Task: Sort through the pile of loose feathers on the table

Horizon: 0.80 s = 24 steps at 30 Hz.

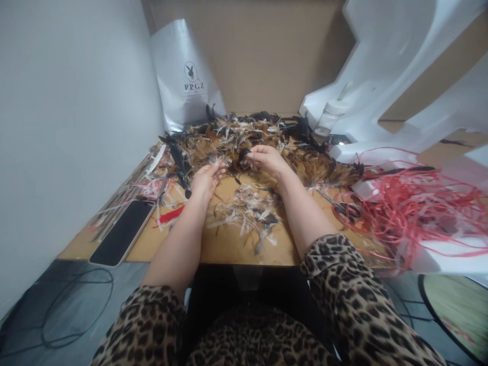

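Brown and black feathers [263, 133] lie heaped across the back of the table, just beyond both hands. My right hand [267, 158] pinches a dark feather [244, 154] between thumb and fingertips over the near edge of the heap. To its left, my left hand [208, 180] has its fingers curled together at the pile's edge. Whatever lies between those fingertips is too small and blurred to name. Below and between the hands is a smaller scatter of pale feather bits [253, 208] on the brown tabletop.
A phone [122, 234] lies at the table's left edge beside thin sticks [129, 188]. Scissors [339, 206] and tangled red ribbon [415, 208] are on the right. A white bag [186, 76] stands at the back left; a jar [331, 116] is at the back right.
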Motion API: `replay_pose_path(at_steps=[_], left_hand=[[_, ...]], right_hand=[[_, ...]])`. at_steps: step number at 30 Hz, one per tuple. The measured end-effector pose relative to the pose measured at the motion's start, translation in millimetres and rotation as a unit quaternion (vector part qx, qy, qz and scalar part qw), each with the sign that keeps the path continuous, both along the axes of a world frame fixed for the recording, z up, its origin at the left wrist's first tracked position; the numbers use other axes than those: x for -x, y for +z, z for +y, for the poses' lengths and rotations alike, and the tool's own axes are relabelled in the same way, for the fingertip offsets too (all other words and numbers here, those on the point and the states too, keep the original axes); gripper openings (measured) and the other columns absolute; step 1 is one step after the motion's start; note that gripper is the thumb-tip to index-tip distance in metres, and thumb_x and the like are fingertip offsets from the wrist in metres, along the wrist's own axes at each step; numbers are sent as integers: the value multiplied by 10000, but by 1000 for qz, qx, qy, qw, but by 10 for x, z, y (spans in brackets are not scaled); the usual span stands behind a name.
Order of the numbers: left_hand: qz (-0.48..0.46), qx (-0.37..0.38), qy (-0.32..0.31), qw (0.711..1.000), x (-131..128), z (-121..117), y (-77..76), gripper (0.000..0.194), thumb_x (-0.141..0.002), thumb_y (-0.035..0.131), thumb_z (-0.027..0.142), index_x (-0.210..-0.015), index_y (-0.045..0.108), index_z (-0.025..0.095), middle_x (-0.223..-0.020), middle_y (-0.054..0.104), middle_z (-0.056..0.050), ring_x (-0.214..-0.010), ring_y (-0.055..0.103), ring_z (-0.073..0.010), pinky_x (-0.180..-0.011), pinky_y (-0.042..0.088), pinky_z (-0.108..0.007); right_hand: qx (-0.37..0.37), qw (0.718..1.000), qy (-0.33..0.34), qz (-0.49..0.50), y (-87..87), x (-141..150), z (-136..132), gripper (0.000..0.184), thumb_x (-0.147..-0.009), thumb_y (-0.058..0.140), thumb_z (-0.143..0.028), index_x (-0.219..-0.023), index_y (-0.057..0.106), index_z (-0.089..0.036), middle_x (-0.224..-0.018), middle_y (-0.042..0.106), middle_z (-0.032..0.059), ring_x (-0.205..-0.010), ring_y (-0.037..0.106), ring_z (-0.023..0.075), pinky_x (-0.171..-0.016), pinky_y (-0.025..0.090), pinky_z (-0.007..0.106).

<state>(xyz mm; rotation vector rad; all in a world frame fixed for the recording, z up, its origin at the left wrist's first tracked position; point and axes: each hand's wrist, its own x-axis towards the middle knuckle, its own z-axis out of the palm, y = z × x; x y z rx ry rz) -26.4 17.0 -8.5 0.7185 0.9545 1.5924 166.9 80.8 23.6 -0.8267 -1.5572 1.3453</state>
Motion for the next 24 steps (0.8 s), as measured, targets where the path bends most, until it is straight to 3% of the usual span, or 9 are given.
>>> replay_pose_path(at_steps=[4, 9, 14, 18, 24], left_hand=[[-2, 9, -35, 999, -11, -22, 28, 129, -681, 662, 180, -773, 626, 97, -922, 672, -101, -671, 623, -77, -527, 440, -137], [2, 19, -138, 990, -69, -99, 84, 126, -680, 657, 148, -793, 635, 96, -1057, 638, -122, -742, 632, -101, -586, 473, -162], [-4, 48, -170, 984, -142, -156, 105, 102, -676, 654, 110, -773, 645, 78, -923, 671, -119, -721, 644, -123, -578, 483, -178], [-11, 38, -182, 982, -161, -162, 103, 74, -694, 629, 76, -762, 651, 57, -826, 677, -113, -651, 627, -84, -587, 480, -151], [-54, 27, -138, 989, -120, -94, 82, 62, -709, 604, 53, -749, 650, 58, -755, 669, -87, -667, 628, -75, -603, 483, -129]], right_hand=[[73, 991, 84, 74, 70, -60, -67, 261, -558, 716, -306, -688, 537, -167, -580, 575, -22, -573, 546, 103, -529, 384, 207], [106, 975, 149, 126, 102, -44, -123, 261, -569, 711, -279, -687, 508, -166, -593, 562, -28, -615, 571, 114, -546, 418, 218], [130, 968, 159, 146, 89, 20, -160, 285, -582, 704, -285, -719, 480, -173, -706, 612, -9, -637, 571, 105, -578, 447, 229], [142, 964, 157, 163, 48, 53, -149, 280, -589, 702, -278, -713, 472, -178, -704, 606, -22, -645, 568, 96, -596, 455, 224], [155, 975, 115, 115, -39, 97, -96, 281, -591, 715, -344, -772, 580, -178, -741, 638, -1, -651, 583, 97, -566, 441, 204]])
